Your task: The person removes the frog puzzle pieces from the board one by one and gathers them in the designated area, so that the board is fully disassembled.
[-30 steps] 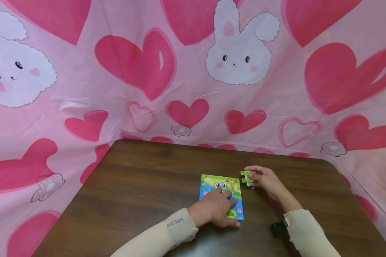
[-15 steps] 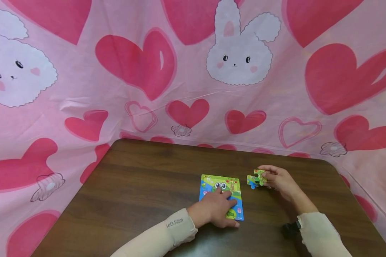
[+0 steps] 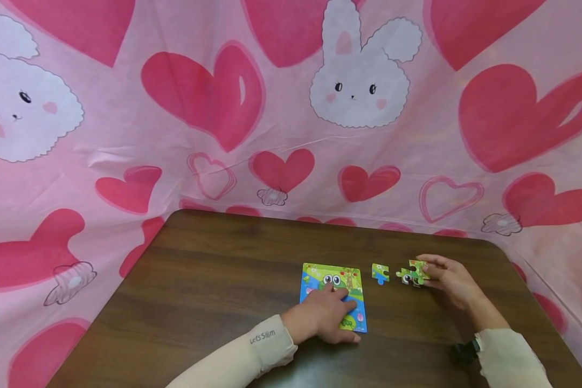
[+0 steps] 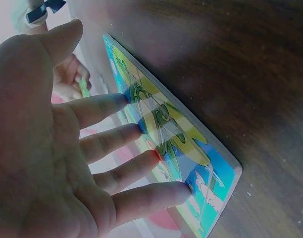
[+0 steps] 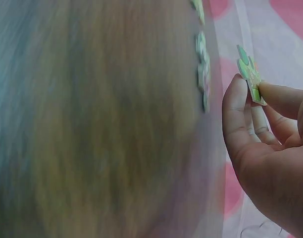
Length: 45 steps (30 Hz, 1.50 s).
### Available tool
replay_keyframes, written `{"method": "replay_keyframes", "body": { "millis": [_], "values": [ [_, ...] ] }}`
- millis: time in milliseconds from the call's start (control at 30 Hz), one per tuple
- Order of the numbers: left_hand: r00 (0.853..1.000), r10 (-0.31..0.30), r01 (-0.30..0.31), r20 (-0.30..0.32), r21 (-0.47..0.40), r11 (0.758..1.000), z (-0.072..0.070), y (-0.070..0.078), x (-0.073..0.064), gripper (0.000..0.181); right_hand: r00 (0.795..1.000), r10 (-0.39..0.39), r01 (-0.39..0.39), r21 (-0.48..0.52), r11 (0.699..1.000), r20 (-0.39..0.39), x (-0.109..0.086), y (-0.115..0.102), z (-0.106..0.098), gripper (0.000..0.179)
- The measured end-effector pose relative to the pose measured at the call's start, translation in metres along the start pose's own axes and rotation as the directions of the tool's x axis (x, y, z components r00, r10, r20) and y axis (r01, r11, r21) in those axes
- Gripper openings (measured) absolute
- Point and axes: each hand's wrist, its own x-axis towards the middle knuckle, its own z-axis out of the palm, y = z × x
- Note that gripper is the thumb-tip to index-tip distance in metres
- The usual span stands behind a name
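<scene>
My left hand [image 3: 327, 315] lies over a square frog puzzle board [image 3: 360, 293], its fingers extended and fingertips touching the picture, as the left wrist view shows. Part of the board is hidden beneath that hand. To the right, my right hand [image 3: 455, 281] pinches a green jigsaw piece [image 3: 419, 268] between thumb and fingers; the right wrist view has this piece [image 5: 251, 79] tilted on edge. Just below and left of it is a jigsaw piece with an eye [image 3: 405, 278], partly covered. A green and blue jigsaw piece [image 3: 380, 273] lies flat between board and right hand.
Everything is on a dark wooden table [image 3: 223, 280]. A pink cloth with hearts and rabbits [image 3: 281, 129] hangs behind its far edge and along the sides. A black strap or device [image 3: 464, 353] is at the right wrist.
My right hand has moved rightward, away from the board, with its piece. The green and blue piece is left behind on the table, and the eye piece has come into view. My left hand stays put.
</scene>
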Motion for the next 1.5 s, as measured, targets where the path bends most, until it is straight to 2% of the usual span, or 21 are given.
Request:
{"method": "replay_keyframes", "body": {
  "millis": [300, 667, 867, 1100, 1300, 1500],
  "values": [
    [1.000, 0.003, -0.003, -0.009, 0.016, 1.000, -0.002, 0.001, -0.001, 0.072, 0.995, 0.080, -0.083, -0.046, 0.995, -0.065, -0.012, 0.014, -0.022, 0.033],
    [1.000, 0.002, -0.002, -0.002, 0.016, 1.000, -0.002, 0.001, 0.000, 0.072, 0.993, 0.082, -0.087, -0.055, 0.995, -0.084, -0.018, 0.023, -0.044, 0.021],
    [1.000, 0.006, -0.006, 0.003, 0.002, 1.000, -0.003, 0.000, 0.000, 0.073, 0.992, 0.078, -0.088, -0.102, 0.991, -0.097, -0.019, 0.025, -0.050, 0.022],
    [1.000, 0.009, -0.009, 0.005, -0.004, 1.000, -0.003, -0.001, 0.000, 0.073, 0.987, 0.123, -0.135, -0.113, 0.984, -0.104, -0.020, 0.023, -0.053, 0.021],
    [1.000, 0.013, -0.013, 0.004, 0.004, 1.000, -0.002, -0.001, 0.000, 0.074, 0.989, 0.108, -0.123, -0.162, 0.979, -0.099, -0.021, 0.026, -0.054, 0.040],
    [1.000, 0.011, -0.011, -0.006, 0.016, 1.000, 0.000, -0.001, 0.000, 0.074, 0.990, 0.089, -0.113, -0.232, 0.966, -0.113, -0.022, 0.026, -0.055, 0.047]
  ]
}}
